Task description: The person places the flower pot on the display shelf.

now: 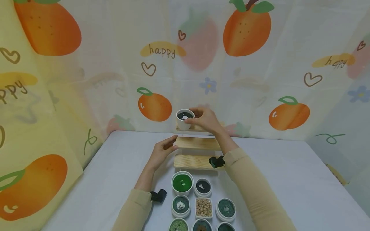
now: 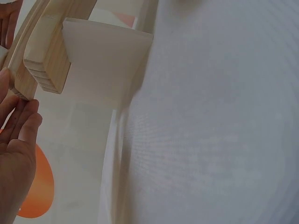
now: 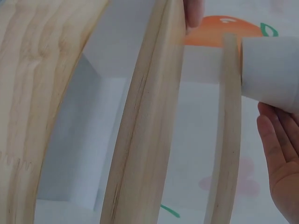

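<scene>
A three-tier wooden stand (image 1: 198, 143) with white side supports sits on the white table. My right hand (image 1: 206, 120) holds a small white cup (image 1: 183, 124) of dark contents, topped with a white bit, between thumb and fingers. The cup's base is right at the left part of the top board (image 3: 230, 135). At the left end of the middle board, my left hand (image 1: 161, 152) grips the corner; in the left wrist view its thumb and fingers (image 2: 31, 122) lie on either side of that corner.
In front of the stand are several white cups, among them a bright green one (image 1: 182, 183), a dark one (image 1: 203, 186) and a teal one (image 1: 226, 208). A square dish of chopped nuts (image 1: 203, 208) stands among them. A fruit-printed cloth (image 1: 199, 80) hangs behind the table.
</scene>
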Motion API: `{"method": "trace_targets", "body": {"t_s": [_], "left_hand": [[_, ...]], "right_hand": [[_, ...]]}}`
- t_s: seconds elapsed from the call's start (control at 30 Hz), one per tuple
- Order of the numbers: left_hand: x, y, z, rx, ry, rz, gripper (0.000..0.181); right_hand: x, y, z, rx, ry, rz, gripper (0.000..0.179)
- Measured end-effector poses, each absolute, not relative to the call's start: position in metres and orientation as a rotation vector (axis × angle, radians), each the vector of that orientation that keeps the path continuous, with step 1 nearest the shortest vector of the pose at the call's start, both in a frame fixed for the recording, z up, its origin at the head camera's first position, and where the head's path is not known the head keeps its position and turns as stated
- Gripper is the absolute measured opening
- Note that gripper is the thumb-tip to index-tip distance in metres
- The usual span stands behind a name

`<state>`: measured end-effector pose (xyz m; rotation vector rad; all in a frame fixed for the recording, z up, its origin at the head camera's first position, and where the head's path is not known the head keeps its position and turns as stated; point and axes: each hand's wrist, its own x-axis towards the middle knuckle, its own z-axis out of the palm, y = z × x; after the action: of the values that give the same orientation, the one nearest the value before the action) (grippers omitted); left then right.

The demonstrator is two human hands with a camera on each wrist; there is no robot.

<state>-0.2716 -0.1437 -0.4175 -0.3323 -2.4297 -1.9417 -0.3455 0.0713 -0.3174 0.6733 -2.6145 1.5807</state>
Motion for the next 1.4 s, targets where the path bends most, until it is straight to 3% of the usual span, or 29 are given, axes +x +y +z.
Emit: {"method": "trace_targets", "body": {"t_s": [0.3,0.83,1.07,1.4], "left_hand": [[-0.271,-0.143,-0.417,-0.349,-2.419,-1.930,0.052],[-0.271,-0.144,-0.416,-0.364,-2.396,-1.947,0.052],[-0.291,-0.147,-0.444,-0.357,-2.374,-1.931,0.052],[-0.289,-0.146,-0.443,-0.341,-2.381,-1.924,0.051]], "right_hand": [[-0.351,0.069,-0.318,0.616,-2.633,1.523,0.062],[-0.353,0.064,-0.324,0.624,-2.556,1.646,0.054],[-0.353,0.064,-0.325,0.639,-2.553,1.637,0.055],[-0.353,0.064,-0.327,0.616,-2.559,1.636,0.056]]}}
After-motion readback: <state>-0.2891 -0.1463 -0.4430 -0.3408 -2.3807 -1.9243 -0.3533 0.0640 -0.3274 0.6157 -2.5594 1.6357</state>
